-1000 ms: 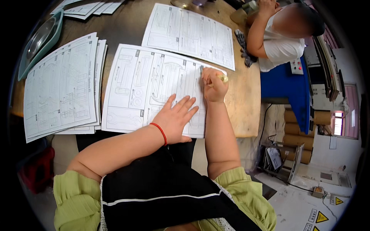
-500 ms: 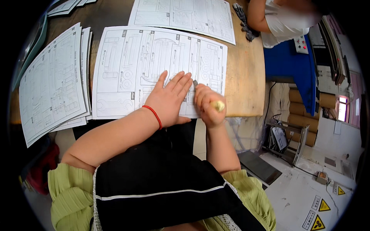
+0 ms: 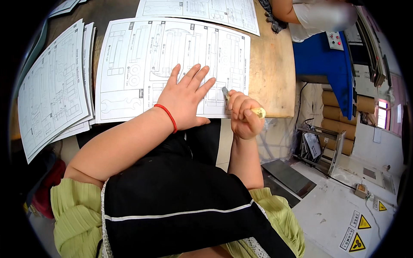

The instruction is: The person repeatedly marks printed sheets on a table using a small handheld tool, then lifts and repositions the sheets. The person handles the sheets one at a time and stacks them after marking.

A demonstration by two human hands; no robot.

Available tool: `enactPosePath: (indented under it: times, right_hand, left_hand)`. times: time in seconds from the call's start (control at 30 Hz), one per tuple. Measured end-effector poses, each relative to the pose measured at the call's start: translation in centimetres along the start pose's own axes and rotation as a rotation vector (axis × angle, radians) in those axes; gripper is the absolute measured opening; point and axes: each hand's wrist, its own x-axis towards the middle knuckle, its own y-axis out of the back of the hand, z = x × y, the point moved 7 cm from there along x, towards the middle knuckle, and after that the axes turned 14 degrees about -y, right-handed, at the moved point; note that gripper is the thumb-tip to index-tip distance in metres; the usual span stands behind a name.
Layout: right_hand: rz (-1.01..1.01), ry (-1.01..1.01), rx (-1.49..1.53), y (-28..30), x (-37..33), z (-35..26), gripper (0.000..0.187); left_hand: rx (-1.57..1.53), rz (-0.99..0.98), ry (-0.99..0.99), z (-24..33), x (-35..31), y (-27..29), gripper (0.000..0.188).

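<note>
A large white printed sheet with line drawings of tools and parts lies before me on the wooden table. My left hand rests flat on its lower middle, fingers spread, the thumb past the near edge. To the right, my right hand is closed in a fist round a hand tool with a pale yellow handle. Its short, flat grey metal blade sticks out of the fist toward the left hand, over the sheet's lower right part. Whether the tip touches the paper I cannot tell.
Several similar sheets are stacked at the left, overhanging the table's near edge. Another sheet lies beyond. Dark gloves lie at the far right beside another person's arm. A blue machine stands right of the wooden table.
My right hand has moved right with the tool, away from my left hand. The left hand's fingers have spread wider. The view has shifted slightly, so the table sits higher.
</note>
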Motion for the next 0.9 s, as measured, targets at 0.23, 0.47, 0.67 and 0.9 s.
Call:
enactPosePath:
  times: [0.23, 0.47, 0.67, 0.9]
  right_hand:
    - [0.003, 0.072, -0.129, -1.2, 0.7, 0.4, 0.010]
    - [-0.026, -0.038, -0.169, -1.9, -0.5, -0.1, 0.015]
    - [-0.050, -0.066, -0.222, -2.6, -3.8, -0.9, 0.017]
    - [0.008, -0.029, 0.058, -2.5, 0.2, 0.2, 0.018]
  left_hand:
    - [-0.019, 0.043, -0.008, -0.1, 0.0, -0.1, 0.104]
    - [0.007, 0.045, 0.015, 0.0, -0.3, -0.1, 0.102]
    - [0.016, 0.014, 0.012, -0.1, 0.1, -0.1, 0.103]
    - [0.037, -0.006, 0.009, -0.2, 0.1, -0.2, 0.104]
